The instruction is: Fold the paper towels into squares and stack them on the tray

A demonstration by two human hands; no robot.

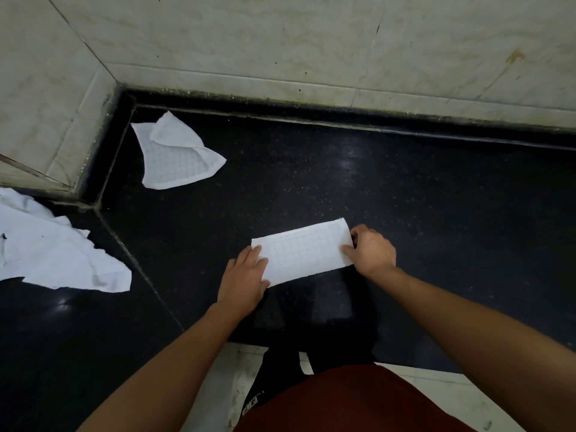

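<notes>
A: What is the left hand [246, 275] doing?
B: It lies flat, fingers straight and close together, pressing down on the left end of the folded towel [302, 252].
A: And the right hand [372, 251]?
B: It pinches the opposite end. The thumb rests on top of the sheet and the other fingers are curled round the short edge, which curls up slightly off the counter [420, 188].
A: How does the paper lie between them?
B: It is a long white strip with an embossed grid, flat on the black counter. Its length runs from one hand to the other, with the right end a little farther from the person.
A: Any other paper?
B: A crumpled towel [174, 154] sits well beyond the folded towel and to its left, in the corner under the tiled wall [311, 42]. A heap of loose sheets [53, 254] lies far to its left, about level with it. On its near side, the person's red shirt [358, 400] shows.
</notes>
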